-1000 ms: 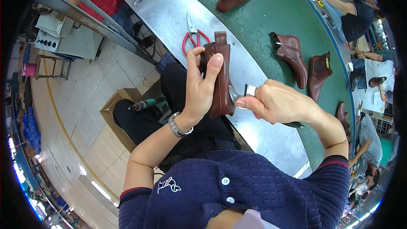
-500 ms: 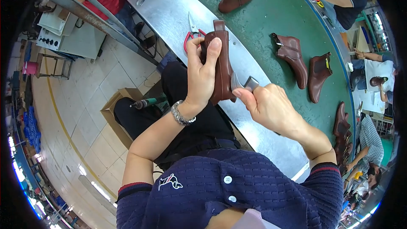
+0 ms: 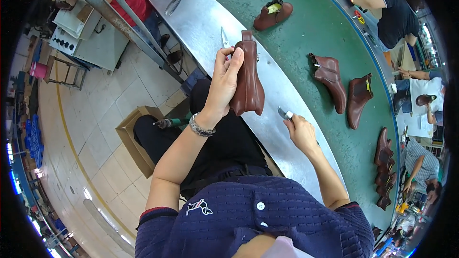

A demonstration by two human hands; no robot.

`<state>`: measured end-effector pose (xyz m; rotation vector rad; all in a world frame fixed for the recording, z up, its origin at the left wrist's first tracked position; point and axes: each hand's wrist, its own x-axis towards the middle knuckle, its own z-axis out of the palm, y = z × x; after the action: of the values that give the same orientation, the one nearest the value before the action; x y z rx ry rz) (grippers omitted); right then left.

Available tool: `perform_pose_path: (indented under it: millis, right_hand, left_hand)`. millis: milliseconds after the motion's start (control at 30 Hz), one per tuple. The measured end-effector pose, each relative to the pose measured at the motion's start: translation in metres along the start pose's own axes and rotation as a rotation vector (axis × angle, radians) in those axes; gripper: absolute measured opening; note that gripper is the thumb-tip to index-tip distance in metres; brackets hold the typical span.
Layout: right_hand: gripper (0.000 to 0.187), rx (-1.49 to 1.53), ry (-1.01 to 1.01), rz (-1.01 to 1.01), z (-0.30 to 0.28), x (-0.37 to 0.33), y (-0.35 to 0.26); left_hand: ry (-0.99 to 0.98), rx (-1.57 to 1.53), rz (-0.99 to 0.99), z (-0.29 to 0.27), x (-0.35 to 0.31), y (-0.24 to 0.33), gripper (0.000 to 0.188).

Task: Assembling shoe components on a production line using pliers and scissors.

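Note:
My left hand [image 3: 224, 78] is closed round a brown leather boot [image 3: 247, 86], held upright with its heel seam turned to me and its pull tab at the top. In my right hand [image 3: 303, 136] is a metal hand tool [image 3: 285, 113] with a curved tip and a silver block; my fingers hide its handle, so its exact kind is unclear. The tool is apart from the boot, over the steel table edge. Scissors [image 3: 224, 38] lie behind the boot, partly covered by it and my left hand.
Pincers [image 3: 177, 1] lie on the steel strip [image 3: 205, 14]. On the green tabletop [image 3: 296, 47] stand a brown boot [image 3: 273, 14], two more boots [image 3: 330, 81] [image 3: 359, 100] and a row of boots [image 3: 384, 150] at right. A cardboard box [image 3: 131, 133] is by my leg. Other people work nearby.
My right hand has drawn away from the boot to the right and down, taking the tool with it. The boot has turned slightly in my left hand.

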<state>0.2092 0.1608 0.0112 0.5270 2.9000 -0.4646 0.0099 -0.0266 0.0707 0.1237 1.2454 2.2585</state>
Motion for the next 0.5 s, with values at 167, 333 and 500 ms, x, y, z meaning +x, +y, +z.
perform_pose_path:
  millis: [167,333,500]
  right_hand:
    - [0.028,0.029,0.002,0.073,0.035,-0.009,0.023]
    - [0.038,0.366,0.070,-0.069,0.000,0.022,0.000]
    - [0.045,0.733,0.227,-0.288,-0.081,0.054,-0.080]
  left_hand:
    - [-0.007,0.007,0.004,0.000,-0.001,0.000,0.038]
    - [-0.041,0.034,-0.004,0.000,-0.004,-0.002,0.038]
    - [-0.074,0.074,0.015,0.000,-0.013,-0.003,0.045]
